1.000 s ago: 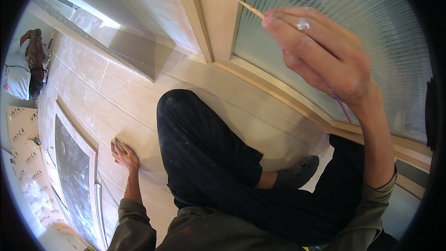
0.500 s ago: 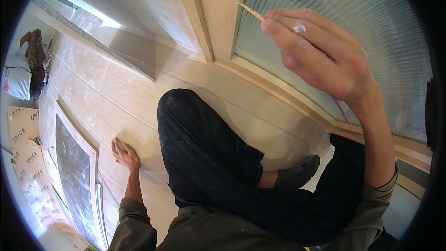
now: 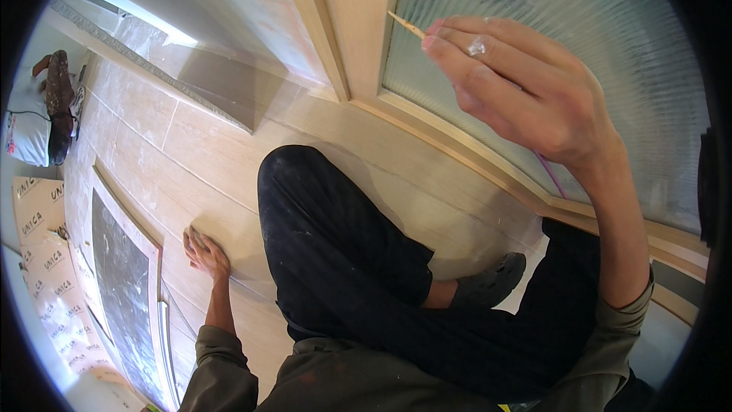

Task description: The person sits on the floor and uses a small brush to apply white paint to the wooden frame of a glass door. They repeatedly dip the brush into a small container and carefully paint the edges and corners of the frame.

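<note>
My right hand [image 3: 526, 88] is raised in front of a wood-framed door with ribbed glass [image 3: 549, 0]. Its fingers pinch a thin pointed tool [image 3: 406, 24], pale yellow toward the tip. That tip is beside the edge where the wooden frame [image 3: 358, 23] meets the glass; whether it touches cannot be told. A thin purple length [image 3: 550, 175] shows below the hand, perhaps the tool's other end. White residue marks a finger. Down at the left, my left hand [image 3: 206, 252] rests on the tiled floor [image 3: 206, 175], its fingers stretched out and holding nothing.
My bent leg [image 3: 335, 229] lies between my hands. A dark, white-smeared panel with a pale frame [image 3: 126, 282] is left of my left hand. Printed brown sheeting [image 3: 49, 259] lies beyond it. Another person [image 3: 49, 107] is at the far left. A panel edge [image 3: 152, 69] stands ahead.
My right hand has shifted slightly left with the thin pointed tool, and the purple length has moved along with it. My left hand has stayed on the floor.
</note>
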`<state>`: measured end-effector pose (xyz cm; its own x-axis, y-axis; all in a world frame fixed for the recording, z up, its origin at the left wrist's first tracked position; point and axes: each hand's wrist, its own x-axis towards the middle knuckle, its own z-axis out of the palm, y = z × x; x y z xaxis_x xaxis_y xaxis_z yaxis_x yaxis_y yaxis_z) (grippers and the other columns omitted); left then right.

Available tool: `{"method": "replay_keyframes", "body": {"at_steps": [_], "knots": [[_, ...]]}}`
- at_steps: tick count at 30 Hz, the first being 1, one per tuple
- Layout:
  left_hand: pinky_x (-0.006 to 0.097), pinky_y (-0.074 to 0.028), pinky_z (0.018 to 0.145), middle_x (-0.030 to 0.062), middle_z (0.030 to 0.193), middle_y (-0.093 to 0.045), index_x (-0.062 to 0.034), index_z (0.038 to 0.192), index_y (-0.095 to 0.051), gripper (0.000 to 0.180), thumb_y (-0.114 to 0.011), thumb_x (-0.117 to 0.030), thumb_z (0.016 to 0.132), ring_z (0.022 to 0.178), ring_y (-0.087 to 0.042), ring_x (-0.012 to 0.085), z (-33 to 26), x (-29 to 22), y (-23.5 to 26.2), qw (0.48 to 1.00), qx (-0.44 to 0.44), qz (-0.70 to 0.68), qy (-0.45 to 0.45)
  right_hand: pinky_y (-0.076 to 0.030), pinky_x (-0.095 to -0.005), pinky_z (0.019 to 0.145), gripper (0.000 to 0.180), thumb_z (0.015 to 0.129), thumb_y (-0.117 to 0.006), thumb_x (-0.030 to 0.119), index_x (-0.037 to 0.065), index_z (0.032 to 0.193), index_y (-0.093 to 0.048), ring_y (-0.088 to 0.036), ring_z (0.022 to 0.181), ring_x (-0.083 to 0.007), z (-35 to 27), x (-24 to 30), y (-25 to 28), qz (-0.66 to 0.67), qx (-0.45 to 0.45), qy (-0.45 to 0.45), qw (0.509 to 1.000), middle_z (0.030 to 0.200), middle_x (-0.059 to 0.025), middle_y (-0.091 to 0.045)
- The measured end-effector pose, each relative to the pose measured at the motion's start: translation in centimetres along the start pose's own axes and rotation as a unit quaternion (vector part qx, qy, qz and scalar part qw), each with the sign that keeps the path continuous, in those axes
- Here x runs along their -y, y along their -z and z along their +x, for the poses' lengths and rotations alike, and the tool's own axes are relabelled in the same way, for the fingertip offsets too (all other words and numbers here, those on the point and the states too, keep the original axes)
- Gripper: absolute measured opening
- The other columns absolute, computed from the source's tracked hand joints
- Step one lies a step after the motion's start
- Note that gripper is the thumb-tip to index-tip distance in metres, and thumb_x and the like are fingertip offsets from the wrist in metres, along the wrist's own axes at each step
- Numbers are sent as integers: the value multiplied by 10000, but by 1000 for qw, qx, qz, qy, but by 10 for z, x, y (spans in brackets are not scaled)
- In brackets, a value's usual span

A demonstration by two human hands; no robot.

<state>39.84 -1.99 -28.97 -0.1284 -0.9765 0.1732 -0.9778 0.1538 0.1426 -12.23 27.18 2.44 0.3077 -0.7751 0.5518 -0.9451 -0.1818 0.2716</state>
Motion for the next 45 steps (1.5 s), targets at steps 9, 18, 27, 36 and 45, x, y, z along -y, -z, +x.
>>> {"method": "replay_keyframes", "body": {"at_steps": [9,18,27,36,45], "knots": [[562,-240,1109,51,1527,-395,-240,1450,-474,452,-440,-387,1024,1402,-350,294,1,4,-1,1000,-5,-3,-8,-613,-348,828,388,650,-721,-88,-80,1037,-691,-715,918,-281,1,-1,0,16,-22,3,1000,939,-171,-716],[579,-223,1110,46,1524,-399,-244,1451,-475,459,-442,-401,1021,1409,-339,288,2,3,-2,1000,-3,-6,-1,-600,-348,819,401,654,-733,-51,-70,1051,-684,-701,929,-289,-2,2,2,28,20,-20,999,978,-169,-702],[599,-232,1105,31,1532,-394,-263,1452,-475,455,-432,-406,1023,1415,-334,285,3,8,-4,1000,1,4,-1,-590,-347,776,399,660,-756,-28,-75,1047,-672,-695,906,-308,-3,1,2,62,19,-32,997,977,-177,-691],[593,-254,1101,37,1533,-397,-262,1451,-479,470,-419,-444,1022,1412,-341,296,3,12,-8,1000,-10,11,-15,-590,-322,763,349,669,-747,-34,-77,1010,-682,-693,880,-289,0,-5,-2,60,-34,21,997,941,-173,-695],[584,-265,1093,52,1516,-416,-257,1440,-490,466,-414,-446,1021,1400,-357,296,4,13,-6,1000,-13,4,-13,-590,-320,738,309,714,-686,-114,-81,1021,-689,-690,844,-285,6,-5,1,79,-78,-13,994,922,-167,-686]]}}
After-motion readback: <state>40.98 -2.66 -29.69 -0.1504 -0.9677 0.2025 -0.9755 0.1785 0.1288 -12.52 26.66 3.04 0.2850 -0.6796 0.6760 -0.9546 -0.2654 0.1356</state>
